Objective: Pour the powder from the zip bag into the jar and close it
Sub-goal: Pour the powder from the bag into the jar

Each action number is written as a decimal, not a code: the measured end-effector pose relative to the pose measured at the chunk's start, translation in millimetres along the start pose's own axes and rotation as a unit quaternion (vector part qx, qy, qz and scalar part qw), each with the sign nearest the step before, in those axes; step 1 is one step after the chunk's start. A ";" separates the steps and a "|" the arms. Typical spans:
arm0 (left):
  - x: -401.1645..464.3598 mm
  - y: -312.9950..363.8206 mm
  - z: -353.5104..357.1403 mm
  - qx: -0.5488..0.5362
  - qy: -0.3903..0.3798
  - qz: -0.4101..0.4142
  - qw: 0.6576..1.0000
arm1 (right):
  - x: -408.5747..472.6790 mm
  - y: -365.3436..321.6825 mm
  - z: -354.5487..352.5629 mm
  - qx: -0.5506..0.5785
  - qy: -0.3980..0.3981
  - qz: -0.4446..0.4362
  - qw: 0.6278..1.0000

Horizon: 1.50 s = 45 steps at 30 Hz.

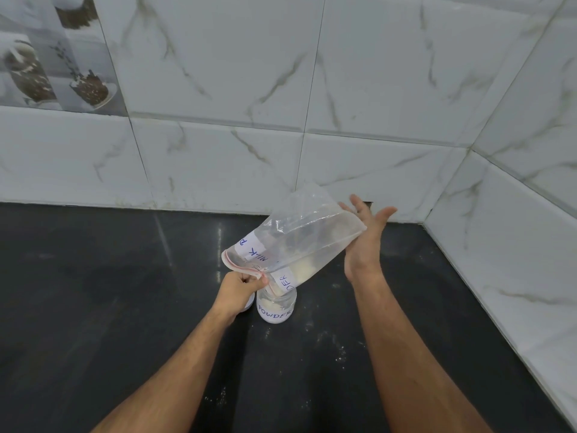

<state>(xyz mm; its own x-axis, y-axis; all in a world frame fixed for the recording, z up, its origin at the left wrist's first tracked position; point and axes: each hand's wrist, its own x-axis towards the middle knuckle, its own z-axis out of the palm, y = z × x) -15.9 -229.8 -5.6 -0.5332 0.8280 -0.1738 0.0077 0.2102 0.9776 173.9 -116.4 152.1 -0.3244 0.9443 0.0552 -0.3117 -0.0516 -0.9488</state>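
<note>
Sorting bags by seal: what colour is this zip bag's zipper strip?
Red or pink, along the zip bag's mouth; head view.

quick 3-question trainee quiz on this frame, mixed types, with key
1. True or false: the left hand pinches the bag at its zip end.
2. The right hand is: A) gripping the jar; B) open, at the bag's raised bottom; C) flat on the counter.
3. Fill in: the bag's mouth points down into the ____.

Key: 1 true; 2 B; 3 jar
</note>
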 end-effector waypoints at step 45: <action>-30.4 20.4 15.8 -0.093 0.038 -0.061 0.993 | -22.9 38.0 9.2 0.010 -0.045 0.083 0.995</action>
<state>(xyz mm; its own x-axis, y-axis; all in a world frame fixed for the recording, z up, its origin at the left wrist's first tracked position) 13.9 -242.5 17.8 -0.5826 0.7591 -0.2904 -0.2144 0.2012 0.9558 161.3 -142.9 117.6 -0.4514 0.8892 -0.0742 -0.2647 -0.2129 -0.9405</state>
